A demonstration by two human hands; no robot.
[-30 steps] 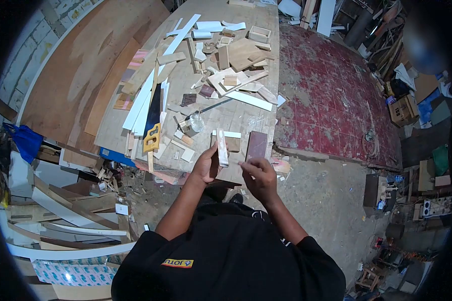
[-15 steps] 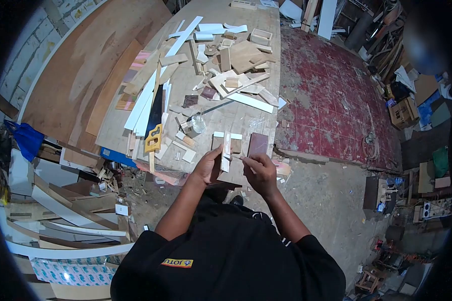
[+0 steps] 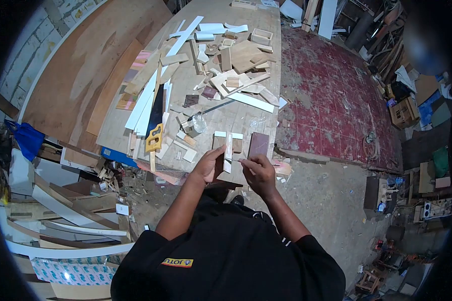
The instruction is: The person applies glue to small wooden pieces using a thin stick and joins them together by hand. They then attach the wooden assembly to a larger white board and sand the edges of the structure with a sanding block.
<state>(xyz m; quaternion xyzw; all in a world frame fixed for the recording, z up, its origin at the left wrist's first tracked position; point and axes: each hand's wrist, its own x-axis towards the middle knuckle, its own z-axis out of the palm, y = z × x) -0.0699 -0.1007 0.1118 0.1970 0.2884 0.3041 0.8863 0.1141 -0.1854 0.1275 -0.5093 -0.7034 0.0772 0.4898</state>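
Note:
At the near edge of the workbench, my left hand [image 3: 206,166] is closed around a small wooden piece [image 3: 228,156] with a pale, whitish edge facing up. Just to its right, my right hand [image 3: 260,174] has its fingers curled together, thumb and forefinger pinched toward the piece. Whatever may be between those fingertips is too small to make out. A dark reddish-brown block [image 3: 258,143] lies on the bench beyond my right hand. Behind the held piece a short white strip [image 3: 236,135] lies crosswise. A clear plastic-looking container [image 3: 198,123] stands farther up to the left.
A yellow-handled handsaw [image 3: 154,138] lies along the left of the workbench [image 3: 221,113]. White strips [image 3: 140,113], small wooden boxes [image 3: 261,36] and scraps cover the far part. Curved panels [image 3: 70,200] are stacked at lower left, and a red tiled floor [image 3: 331,100] lies right.
My right hand has shifted very slightly, its fingertips still close to the piece. The left hand keeps its hold, and the bench items stay in place.

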